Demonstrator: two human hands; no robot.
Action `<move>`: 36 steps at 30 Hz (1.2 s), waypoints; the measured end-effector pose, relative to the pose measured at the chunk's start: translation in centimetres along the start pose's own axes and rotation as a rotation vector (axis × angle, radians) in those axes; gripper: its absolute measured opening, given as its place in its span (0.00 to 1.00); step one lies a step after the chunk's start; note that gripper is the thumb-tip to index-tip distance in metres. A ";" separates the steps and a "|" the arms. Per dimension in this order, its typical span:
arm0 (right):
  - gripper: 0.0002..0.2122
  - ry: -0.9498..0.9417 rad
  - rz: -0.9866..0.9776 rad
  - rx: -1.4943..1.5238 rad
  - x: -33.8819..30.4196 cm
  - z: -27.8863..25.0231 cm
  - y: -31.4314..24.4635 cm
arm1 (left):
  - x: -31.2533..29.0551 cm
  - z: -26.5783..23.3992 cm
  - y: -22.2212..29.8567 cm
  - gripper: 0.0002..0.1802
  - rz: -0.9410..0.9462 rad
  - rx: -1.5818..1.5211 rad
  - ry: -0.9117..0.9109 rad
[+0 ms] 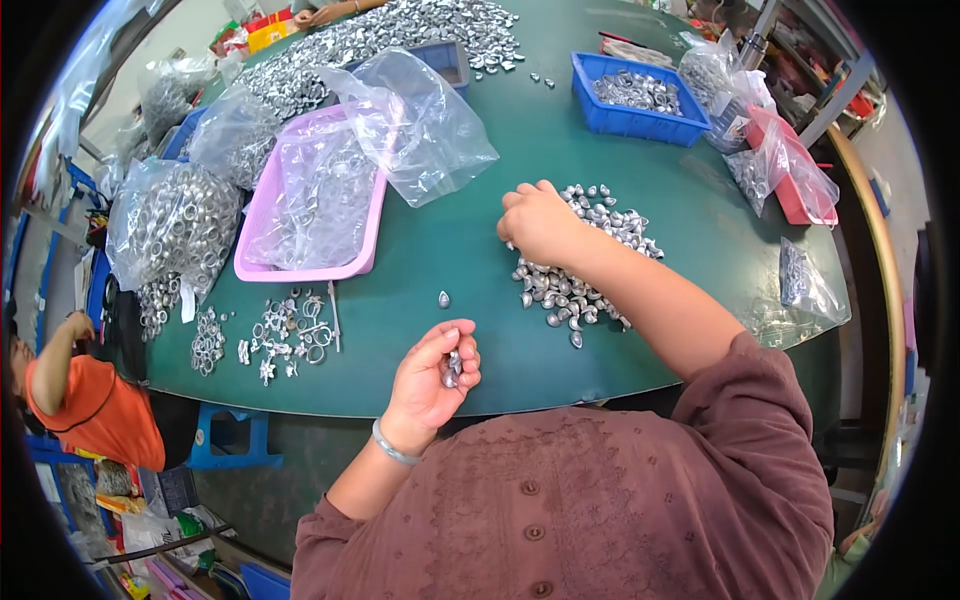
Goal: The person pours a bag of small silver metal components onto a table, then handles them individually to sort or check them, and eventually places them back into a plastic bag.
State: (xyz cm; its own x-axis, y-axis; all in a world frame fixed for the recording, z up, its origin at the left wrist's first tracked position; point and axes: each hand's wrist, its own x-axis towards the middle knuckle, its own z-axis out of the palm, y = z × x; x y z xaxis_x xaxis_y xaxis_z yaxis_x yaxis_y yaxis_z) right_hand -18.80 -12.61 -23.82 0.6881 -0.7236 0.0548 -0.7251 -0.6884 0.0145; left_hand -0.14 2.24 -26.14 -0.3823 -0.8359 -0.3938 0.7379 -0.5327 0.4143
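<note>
Several small silver teardrop-shaped metal pieces lie in the curled fingers of my left hand, palm up near the table's front edge. A single teardrop piece rests on the table just beyond that hand. My right hand is at the left edge of a loose pile of the same pieces. Its fingers are bent and closed, pointing down, and the back of the hand hides whatever is between them. Part of the pile is covered by my right forearm.
On the green table stand a pink basket with plastic bags and a blue bin of metal parts. Bagged rings and loose castings lie left; a red tray is right. A large silver heap and another person's hand are far.
</note>
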 end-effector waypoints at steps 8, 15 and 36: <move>0.06 -0.184 0.200 1.485 -1.1 -2.5 -1.2 | 0.2 1.8 0.6 0.10 0.247 0.347 0.060; 0.12 -0.242 0.132 1.936 -4.6 -3.1 -3.5 | 0.9 5.1 1.5 0.13 0.582 0.909 -0.078; 0.06 0.561 -0.106 0.967 -8.9 -4.3 -5.6 | 2.1 4.1 0.4 0.10 0.025 0.191 -0.214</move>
State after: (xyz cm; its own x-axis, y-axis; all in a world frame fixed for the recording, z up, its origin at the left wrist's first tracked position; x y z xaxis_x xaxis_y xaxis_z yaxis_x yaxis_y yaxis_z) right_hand -20.95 -2.12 -20.13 0.4587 -0.7021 0.5447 -0.1700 -0.6710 -0.7217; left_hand -2.90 -0.24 -23.46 -0.4892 -0.8471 -0.2078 0.6381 -0.5100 0.5769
